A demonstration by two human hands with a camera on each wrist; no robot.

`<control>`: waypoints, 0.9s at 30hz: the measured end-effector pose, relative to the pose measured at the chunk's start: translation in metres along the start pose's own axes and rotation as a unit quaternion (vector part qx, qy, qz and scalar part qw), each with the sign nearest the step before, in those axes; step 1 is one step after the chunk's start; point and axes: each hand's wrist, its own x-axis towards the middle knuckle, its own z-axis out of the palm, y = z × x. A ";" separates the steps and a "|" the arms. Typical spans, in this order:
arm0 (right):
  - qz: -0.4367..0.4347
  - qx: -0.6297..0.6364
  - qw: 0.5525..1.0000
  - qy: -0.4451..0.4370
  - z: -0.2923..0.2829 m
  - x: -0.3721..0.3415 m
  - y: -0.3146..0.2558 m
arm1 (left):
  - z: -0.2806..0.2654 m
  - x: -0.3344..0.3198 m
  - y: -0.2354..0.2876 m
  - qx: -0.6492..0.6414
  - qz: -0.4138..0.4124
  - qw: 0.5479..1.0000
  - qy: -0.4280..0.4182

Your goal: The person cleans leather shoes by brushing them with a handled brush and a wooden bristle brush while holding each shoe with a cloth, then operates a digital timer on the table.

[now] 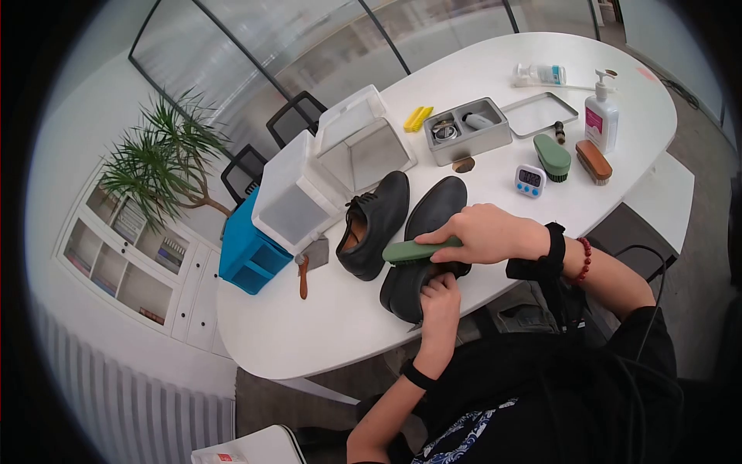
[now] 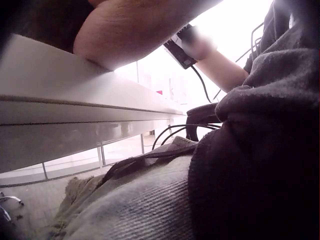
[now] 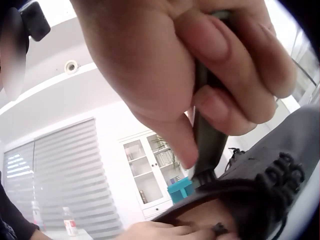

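Note:
My right hand grips a green-backed shoe brush, bristles down over the opening and heel side of a black leather shoe. In the right wrist view, curled fingers and thumb wrap the brush's back, its dark bristles right at the shoe's collar. My left hand holds that same shoe near its heel, fingers bent at the opening's edge. Beside it to the left stands the matching laced black shoe, its tan lining showing. The left wrist view shows only forearm, table edge and clothing; the left hand is hidden there.
Right of the shoes are a timer, a second green brush, a wooden brush and a pump bottle. Behind stands a metal tin. White boxes, a blue holder and a brown-handled tool lie left.

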 end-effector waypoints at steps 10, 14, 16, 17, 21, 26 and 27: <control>0.082 -0.076 0.974 0.197 0.002 0.016 0.056 | 0.000 0.000 -0.002 0.023 0.007 1.000 0.001; 0.025 -0.079 0.984 0.158 0.013 0.005 0.015 | 0.002 -0.002 0.002 0.006 0.008 1.000 0.004; -0.056 -0.041 0.990 0.124 0.023 -0.001 -0.004 | 0.004 -0.001 0.002 -0.010 -0.005 1.000 0.005; -0.053 -0.040 0.989 0.129 0.025 -0.003 -0.011 | 0.000 -0.002 0.000 0.005 0.011 1.000 -0.003; -0.014 -0.082 0.991 0.100 0.020 -0.002 -0.009 | 0.002 -0.002 0.000 0.005 0.005 1.000 0.006; 0.044 -0.113 0.975 0.188 0.005 0.011 0.038 | 0.003 -0.001 0.000 0.019 0.005 1.000 0.006; 0.070 -0.128 0.969 0.201 0.003 0.013 0.047 | 0.002 -0.001 -0.001 0.018 0.000 1.000 0.004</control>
